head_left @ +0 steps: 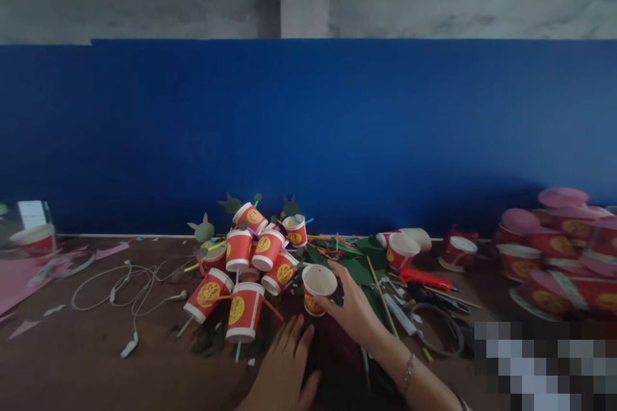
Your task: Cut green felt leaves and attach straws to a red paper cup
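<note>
My right hand (354,308) grips a red and white paper cup (315,303) with a yellow emblem. The thumb presses its front and the fingers curl round its right side. The cup stands upright, its mouth facing up. My left hand (284,366) lies just in front of it on the brown table (173,372), fingers stretched out and holding nothing. To the left is a pile of similar cups (245,311), several with straws (238,351) through them and paper animal shapes (202,229) attached.
Right of my hands lie a red-handled tool (427,279), a wooden stick (380,292), a roll of tape (441,331) and green paper (371,257). Cups with pink paper (569,231) crowd the far right. White earphones (129,343) trail on the left. A blue panel (308,135) borders the back.
</note>
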The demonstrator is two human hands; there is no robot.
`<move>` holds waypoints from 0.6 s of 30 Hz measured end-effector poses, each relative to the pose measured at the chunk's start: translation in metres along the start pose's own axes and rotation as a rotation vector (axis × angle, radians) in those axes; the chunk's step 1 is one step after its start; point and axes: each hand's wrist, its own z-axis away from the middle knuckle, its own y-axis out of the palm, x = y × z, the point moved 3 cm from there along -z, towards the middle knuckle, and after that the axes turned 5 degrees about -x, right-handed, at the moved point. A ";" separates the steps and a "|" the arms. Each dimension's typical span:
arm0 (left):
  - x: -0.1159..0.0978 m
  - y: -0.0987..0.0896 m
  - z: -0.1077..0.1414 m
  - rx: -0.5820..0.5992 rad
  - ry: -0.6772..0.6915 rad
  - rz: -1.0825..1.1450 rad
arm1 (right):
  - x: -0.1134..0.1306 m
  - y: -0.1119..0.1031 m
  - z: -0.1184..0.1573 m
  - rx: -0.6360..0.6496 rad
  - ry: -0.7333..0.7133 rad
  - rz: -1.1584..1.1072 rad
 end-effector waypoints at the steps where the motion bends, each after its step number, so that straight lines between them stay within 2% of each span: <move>1: 0.000 0.001 0.000 -0.009 0.012 -0.001 | 0.001 0.000 0.001 0.006 -0.001 -0.012; 7: -0.005 -0.007 -0.004 -0.018 0.008 0.036 | 0.008 0.004 0.007 0.027 -0.063 -0.055; 13: -0.009 -0.019 -0.014 0.001 0.039 0.113 | 0.009 0.009 0.012 0.155 -0.045 -0.071; 18: -0.001 -0.020 -0.012 -0.045 0.036 0.075 | 0.013 -0.001 0.008 0.238 -0.014 -0.075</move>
